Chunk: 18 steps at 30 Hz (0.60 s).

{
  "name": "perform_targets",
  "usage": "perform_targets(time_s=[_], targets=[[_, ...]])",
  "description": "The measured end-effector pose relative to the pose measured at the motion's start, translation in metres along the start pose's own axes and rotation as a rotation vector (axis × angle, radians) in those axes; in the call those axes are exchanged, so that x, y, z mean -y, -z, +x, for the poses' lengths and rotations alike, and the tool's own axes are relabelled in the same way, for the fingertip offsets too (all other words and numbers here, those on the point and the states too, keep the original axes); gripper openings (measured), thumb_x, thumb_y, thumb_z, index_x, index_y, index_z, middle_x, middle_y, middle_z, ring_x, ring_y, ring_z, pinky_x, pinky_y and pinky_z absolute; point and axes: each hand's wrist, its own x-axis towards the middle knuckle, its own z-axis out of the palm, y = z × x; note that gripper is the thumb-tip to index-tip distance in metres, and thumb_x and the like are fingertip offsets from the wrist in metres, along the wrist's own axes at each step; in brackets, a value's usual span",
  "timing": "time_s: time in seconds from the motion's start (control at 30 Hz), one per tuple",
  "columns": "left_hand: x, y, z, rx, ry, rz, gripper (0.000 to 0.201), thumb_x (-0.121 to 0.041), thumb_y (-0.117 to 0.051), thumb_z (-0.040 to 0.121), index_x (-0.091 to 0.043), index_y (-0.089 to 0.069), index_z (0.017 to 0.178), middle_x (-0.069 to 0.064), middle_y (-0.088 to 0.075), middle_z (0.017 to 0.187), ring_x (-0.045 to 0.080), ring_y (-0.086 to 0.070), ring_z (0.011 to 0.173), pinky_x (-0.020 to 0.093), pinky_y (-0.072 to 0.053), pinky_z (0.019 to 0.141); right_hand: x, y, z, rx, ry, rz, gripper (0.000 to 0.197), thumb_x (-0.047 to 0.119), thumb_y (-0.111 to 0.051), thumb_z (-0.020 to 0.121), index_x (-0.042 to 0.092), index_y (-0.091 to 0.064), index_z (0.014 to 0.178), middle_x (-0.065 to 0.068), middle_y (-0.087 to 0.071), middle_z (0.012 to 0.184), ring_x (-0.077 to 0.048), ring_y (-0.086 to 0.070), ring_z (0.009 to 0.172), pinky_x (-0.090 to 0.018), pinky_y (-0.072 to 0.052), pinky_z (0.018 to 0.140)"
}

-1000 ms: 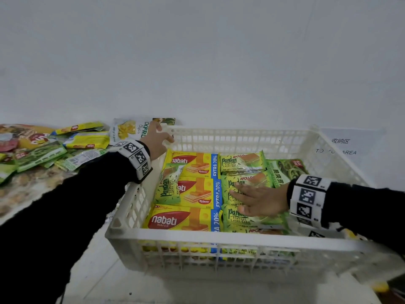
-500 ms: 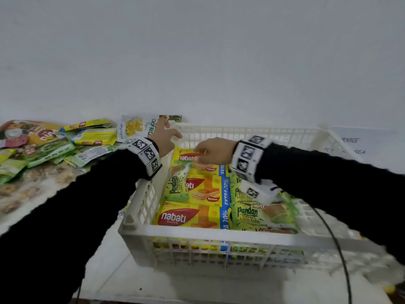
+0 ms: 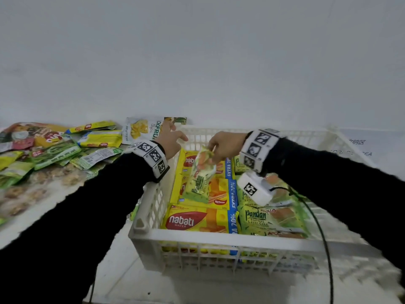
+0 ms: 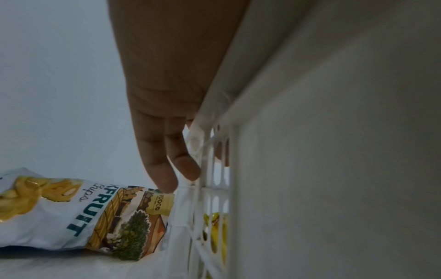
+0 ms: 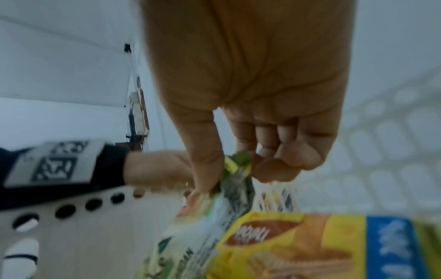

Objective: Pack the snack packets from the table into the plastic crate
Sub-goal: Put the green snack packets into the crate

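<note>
A white plastic crate (image 3: 219, 239) holds yellow nabati wafer packets (image 3: 197, 220) on the left and green pandan cake packets (image 3: 269, 218) on the right. My right hand (image 3: 211, 153) pinches the top edge of one loose pandan packet (image 3: 199, 175), which hangs tilted over the nabati packets. In the right wrist view thumb and fingers (image 5: 205, 160) pinch that packet (image 5: 203, 236). My left hand (image 3: 175, 137) rests on the crate's far left corner. In the left wrist view its straight fingers (image 4: 167, 169) hang outside the crate wall (image 4: 262, 113).
More snack packets (image 3: 54, 150) lie heaped on the table to the left of the crate. A jackfruit chips bag (image 3: 144, 129) lies against the wall by the crate's far left corner, also in the left wrist view (image 4: 71, 217). A black cable (image 3: 324, 238) crosses the crate's right front.
My right hand left the pandan packets on the right, crossed to the crate's far left, pinched the loose pandan packet and raised its top end. The left hand stayed on the corner.
</note>
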Motion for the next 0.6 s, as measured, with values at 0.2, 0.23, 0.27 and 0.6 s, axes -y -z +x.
perform_targets(time_s=[0.2,0.23,0.27,0.6], targets=[[-0.002,0.0,-0.002,-0.001,0.011,-0.024,0.037,0.008,-0.042,0.087,-0.008,-0.058,0.116,0.012,-0.02,0.14,0.024,-0.045,0.107,0.023,-0.036,0.075,-0.069,0.034,-0.049,-0.173,-0.21,0.289,0.012,0.004,-0.062,0.086,0.001,-0.052,0.091,-0.008,-0.062,0.082,-0.012,-0.061,0.058,-0.014,-0.053,0.049],[-0.003,0.0,-0.002,-0.001,0.013,-0.021,0.037,0.008,-0.042,0.087,-0.007,-0.058,0.117,0.012,-0.02,0.14,0.022,-0.044,0.099,0.023,-0.035,0.073,-0.08,0.034,-0.056,-0.175,-0.264,0.346,0.011,0.005,-0.062,0.085,-0.001,-0.053,0.09,-0.009,-0.064,0.082,-0.012,-0.064,0.057,-0.014,-0.054,0.05],[-0.003,0.0,-0.003,-0.003,0.014,-0.018,0.037,0.008,-0.042,0.088,-0.007,-0.057,0.117,0.012,-0.02,0.14,0.019,-0.042,0.095,0.023,-0.035,0.072,-0.091,0.031,-0.06,-0.172,-0.313,0.391,0.01,0.005,-0.062,0.085,-0.002,-0.055,0.085,-0.009,-0.065,0.08,-0.009,-0.065,0.052,-0.014,-0.053,0.048],[-0.007,0.004,-0.006,0.002,0.045,-0.024,0.031,0.002,-0.047,0.088,-0.006,-0.059,0.116,0.01,-0.022,0.14,0.018,-0.044,0.088,0.025,-0.037,0.074,-0.102,-0.012,-0.086,-0.168,-0.495,-0.271,0.052,0.044,-0.062,0.083,0.003,-0.047,0.111,-0.007,-0.056,0.103,-0.018,-0.052,0.083,-0.023,-0.043,0.061]])
